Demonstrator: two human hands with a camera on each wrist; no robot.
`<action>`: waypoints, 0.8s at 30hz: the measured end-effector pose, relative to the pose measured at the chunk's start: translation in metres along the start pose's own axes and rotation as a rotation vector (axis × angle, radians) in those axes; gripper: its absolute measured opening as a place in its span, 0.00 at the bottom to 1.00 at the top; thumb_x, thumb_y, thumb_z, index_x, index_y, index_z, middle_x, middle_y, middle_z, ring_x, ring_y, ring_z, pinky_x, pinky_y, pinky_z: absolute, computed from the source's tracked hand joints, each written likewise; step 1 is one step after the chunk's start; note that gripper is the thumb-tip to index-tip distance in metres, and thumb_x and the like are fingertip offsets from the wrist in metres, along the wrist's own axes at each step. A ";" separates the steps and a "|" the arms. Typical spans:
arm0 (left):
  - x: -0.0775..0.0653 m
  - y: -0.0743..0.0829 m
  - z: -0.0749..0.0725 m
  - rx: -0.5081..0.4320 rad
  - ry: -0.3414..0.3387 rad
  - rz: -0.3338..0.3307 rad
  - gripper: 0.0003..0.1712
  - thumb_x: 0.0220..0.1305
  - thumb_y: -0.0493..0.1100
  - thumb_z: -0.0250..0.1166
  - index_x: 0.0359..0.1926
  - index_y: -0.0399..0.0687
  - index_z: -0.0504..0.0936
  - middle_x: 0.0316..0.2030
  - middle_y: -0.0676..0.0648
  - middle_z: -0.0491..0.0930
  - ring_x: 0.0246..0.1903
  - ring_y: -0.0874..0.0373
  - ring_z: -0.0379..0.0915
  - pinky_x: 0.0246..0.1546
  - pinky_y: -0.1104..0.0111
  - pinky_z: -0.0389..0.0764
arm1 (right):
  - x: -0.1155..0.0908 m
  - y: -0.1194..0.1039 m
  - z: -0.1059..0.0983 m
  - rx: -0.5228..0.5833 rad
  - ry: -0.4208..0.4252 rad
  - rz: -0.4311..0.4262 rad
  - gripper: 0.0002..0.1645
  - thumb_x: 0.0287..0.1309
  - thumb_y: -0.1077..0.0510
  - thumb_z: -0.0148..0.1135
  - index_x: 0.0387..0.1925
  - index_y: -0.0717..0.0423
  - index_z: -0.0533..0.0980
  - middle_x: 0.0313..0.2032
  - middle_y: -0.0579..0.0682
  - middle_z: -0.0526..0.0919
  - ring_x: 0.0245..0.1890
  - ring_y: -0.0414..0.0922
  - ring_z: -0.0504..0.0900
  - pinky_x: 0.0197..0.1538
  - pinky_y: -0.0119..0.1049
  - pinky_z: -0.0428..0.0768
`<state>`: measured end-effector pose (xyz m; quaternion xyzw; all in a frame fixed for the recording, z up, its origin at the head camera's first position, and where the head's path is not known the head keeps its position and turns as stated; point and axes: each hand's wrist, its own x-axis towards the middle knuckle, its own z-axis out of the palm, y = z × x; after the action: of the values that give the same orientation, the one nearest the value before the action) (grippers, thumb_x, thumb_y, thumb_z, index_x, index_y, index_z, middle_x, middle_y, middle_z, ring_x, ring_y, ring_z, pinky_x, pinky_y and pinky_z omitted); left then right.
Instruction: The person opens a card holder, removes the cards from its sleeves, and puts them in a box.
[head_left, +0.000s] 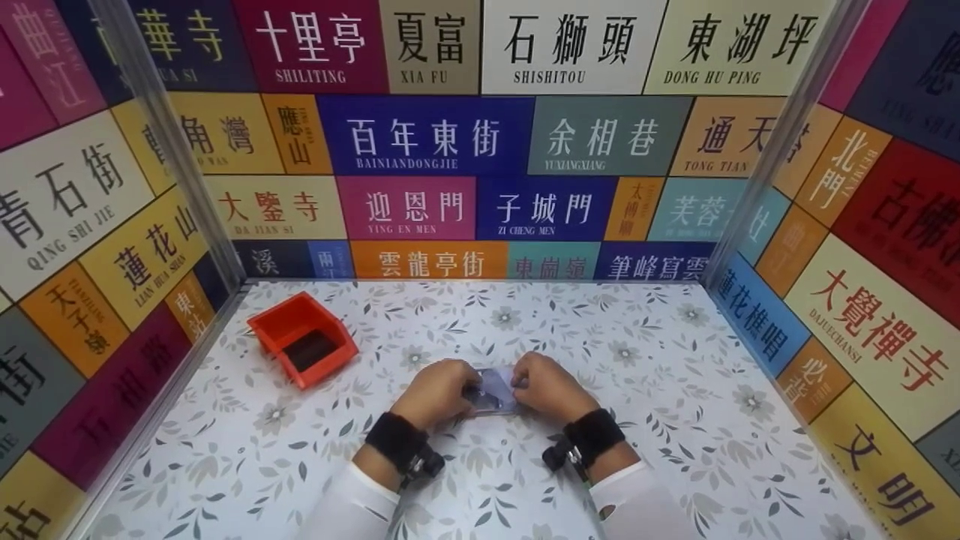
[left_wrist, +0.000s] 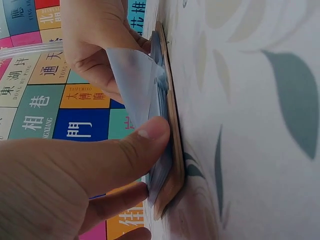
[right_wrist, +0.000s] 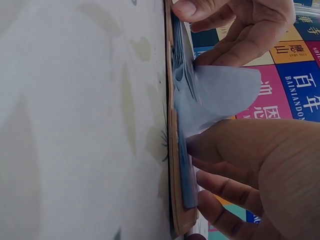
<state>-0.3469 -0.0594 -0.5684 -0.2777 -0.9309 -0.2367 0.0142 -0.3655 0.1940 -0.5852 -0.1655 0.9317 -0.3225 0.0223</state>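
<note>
A card holder (head_left: 495, 391) with a tan cover and several clear plastic sleeves (left_wrist: 134, 82) lies spread on the table between both hands. At its left end my left hand (head_left: 439, 390) holds it, the thumb (left_wrist: 152, 132) pressed on the stacked sleeves and a finger along the far edge. My right hand (head_left: 556, 386) grips the right end, its thumb against a sleeve in the right wrist view. One translucent sleeve (right_wrist: 227, 90) stands lifted and curved between the hands. The cover's tan edge (right_wrist: 173, 150) rests on the table. Some fingertips are hidden.
An orange-red plastic bin (head_left: 300, 337) stands at the back left, with a dark rectangular patch at its bottom. The table (head_left: 480, 480) has a leaf-and-flower print. Panels with coloured place-name signs (head_left: 427, 135) enclose the back and both sides.
</note>
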 end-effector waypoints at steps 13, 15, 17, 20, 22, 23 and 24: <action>0.000 -0.001 0.004 0.036 0.029 0.018 0.18 0.47 0.36 0.88 0.42 0.51 0.96 0.38 0.49 0.93 0.35 0.57 0.79 0.44 0.58 0.84 | -0.001 -0.018 -0.001 -0.012 0.050 -0.067 0.05 0.71 0.56 0.76 0.40 0.53 0.90 0.43 0.50 0.89 0.44 0.47 0.88 0.54 0.49 0.88; 0.000 -0.001 0.004 0.045 0.034 0.027 0.18 0.47 0.36 0.88 0.42 0.51 0.96 0.37 0.49 0.93 0.35 0.57 0.79 0.43 0.59 0.84 | -0.002 -0.024 -0.001 0.014 0.023 -0.105 0.09 0.69 0.53 0.80 0.41 0.54 0.90 0.44 0.51 0.90 0.45 0.49 0.88 0.53 0.48 0.88; 0.000 0.000 0.004 0.041 0.039 0.033 0.19 0.46 0.36 0.89 0.42 0.51 0.96 0.36 0.50 0.93 0.34 0.58 0.79 0.42 0.59 0.84 | -0.003 -0.029 0.000 0.024 -0.012 -0.129 0.13 0.66 0.51 0.83 0.42 0.54 0.90 0.46 0.51 0.90 0.45 0.50 0.88 0.53 0.48 0.88; 0.000 -0.001 0.004 0.036 0.040 0.040 0.18 0.46 0.36 0.88 0.40 0.50 0.96 0.35 0.50 0.93 0.33 0.58 0.78 0.40 0.60 0.83 | -0.005 -0.034 0.001 -0.001 -0.048 -0.139 0.16 0.61 0.51 0.86 0.44 0.54 0.90 0.47 0.50 0.89 0.47 0.49 0.88 0.55 0.48 0.87; 0.000 -0.001 0.004 0.030 0.039 0.042 0.17 0.46 0.35 0.87 0.40 0.49 0.95 0.35 0.49 0.93 0.32 0.58 0.77 0.39 0.60 0.82 | -0.005 -0.035 0.001 -0.017 -0.053 -0.131 0.17 0.57 0.54 0.87 0.45 0.53 0.90 0.47 0.48 0.89 0.47 0.48 0.87 0.56 0.49 0.88; 0.000 -0.001 0.004 0.030 0.040 0.043 0.16 0.46 0.35 0.87 0.39 0.49 0.95 0.35 0.49 0.93 0.32 0.57 0.77 0.38 0.61 0.81 | -0.006 -0.036 0.002 -0.018 -0.052 -0.126 0.17 0.56 0.55 0.87 0.45 0.53 0.90 0.47 0.48 0.89 0.47 0.48 0.87 0.57 0.49 0.88; -0.001 0.000 0.003 0.029 0.038 0.041 0.16 0.47 0.34 0.86 0.39 0.49 0.95 0.35 0.49 0.93 0.32 0.57 0.77 0.38 0.61 0.81 | -0.006 -0.036 0.002 -0.017 -0.050 -0.122 0.17 0.56 0.56 0.87 0.45 0.54 0.90 0.47 0.48 0.89 0.47 0.47 0.87 0.57 0.49 0.88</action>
<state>-0.3464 -0.0586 -0.5716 -0.2921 -0.9280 -0.2278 0.0407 -0.3492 0.1685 -0.5654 -0.2302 0.9218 -0.3110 0.0246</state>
